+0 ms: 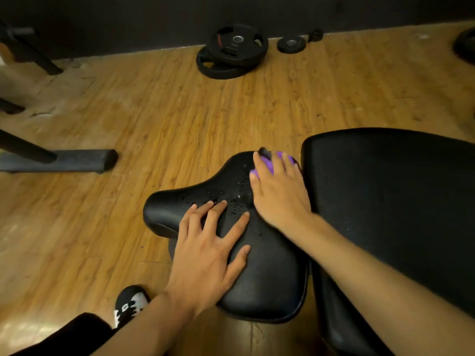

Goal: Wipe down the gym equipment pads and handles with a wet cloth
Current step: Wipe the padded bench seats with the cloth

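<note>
My left hand [208, 253] lies flat on the near part of the black seat pad [264, 276], released, with the fingers spread and straight and the palm pressing down. My right hand [279, 194] reaches across to the far end of the same pad, and its fingers are curled over a purple object [267, 167] that sits on the pad just beside the gap to the larger back pad [398, 201]. A small dark bit sticks out at its far edge; whether the purple object is a bunched cloth or something else I cannot tell. Water droplets [236, 199] are scattered on the pad between my two hands. On the wooden floor [154, 111] by the dark wall lie stacked weight plates [231, 51], with a smaller plate [291, 44] near them. To the left is a black frame foot [64, 160], and my shoe [129, 303] shows below my left wrist
</note>
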### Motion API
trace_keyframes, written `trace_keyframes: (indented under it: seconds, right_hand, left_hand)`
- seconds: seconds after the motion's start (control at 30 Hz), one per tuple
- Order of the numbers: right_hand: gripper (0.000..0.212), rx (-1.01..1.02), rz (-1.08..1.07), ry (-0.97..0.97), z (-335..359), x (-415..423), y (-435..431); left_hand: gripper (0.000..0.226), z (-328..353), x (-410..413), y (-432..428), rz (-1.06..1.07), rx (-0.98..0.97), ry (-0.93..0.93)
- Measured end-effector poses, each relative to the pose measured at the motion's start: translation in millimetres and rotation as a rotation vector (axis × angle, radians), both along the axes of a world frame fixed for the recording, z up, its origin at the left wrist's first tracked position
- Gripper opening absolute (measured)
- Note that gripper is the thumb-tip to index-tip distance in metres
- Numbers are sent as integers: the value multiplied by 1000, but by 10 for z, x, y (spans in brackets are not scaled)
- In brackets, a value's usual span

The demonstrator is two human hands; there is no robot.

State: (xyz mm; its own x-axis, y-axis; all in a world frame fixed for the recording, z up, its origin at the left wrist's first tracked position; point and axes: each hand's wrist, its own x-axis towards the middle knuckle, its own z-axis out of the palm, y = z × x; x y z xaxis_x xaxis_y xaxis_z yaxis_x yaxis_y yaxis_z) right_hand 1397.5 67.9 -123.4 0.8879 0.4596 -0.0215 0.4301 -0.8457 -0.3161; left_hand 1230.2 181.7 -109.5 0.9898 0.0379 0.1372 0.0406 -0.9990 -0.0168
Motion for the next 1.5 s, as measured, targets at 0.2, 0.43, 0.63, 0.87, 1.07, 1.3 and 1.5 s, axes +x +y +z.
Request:
trace_keyframes:
  seconds: [0.2,0.43,0.63,0.87,1.07,1.3,1.5]
  right_hand:
    - [64,51,-1,100,50,368,172]
    - [62,-52,231,12,118,-246,-355]
    - [31,47,77,130,50,687,314]
    - [66,-47,152,18,62,-377,-359]
    - [44,37,72,78,24,516,150]
    - [55,-14,65,58,46,-28,-158]
    - [58,6,41,-11,-14,26,-68]
  left_hand:
    - [68,16,-55,-42,11,-12,59]
    - [73,-34,-74,-125,46,-104,-17]
    - [73,-53,-79,-157,58,-118,-39]
    - [74,-86,-127,-176,64,-198,-28]
    - [75,-91,-80,-162,64,-214,-84]
    - [74,-103,-108,-182,75,-212,-59]
    - [74,-111,-72,-161,72,-198,-65]
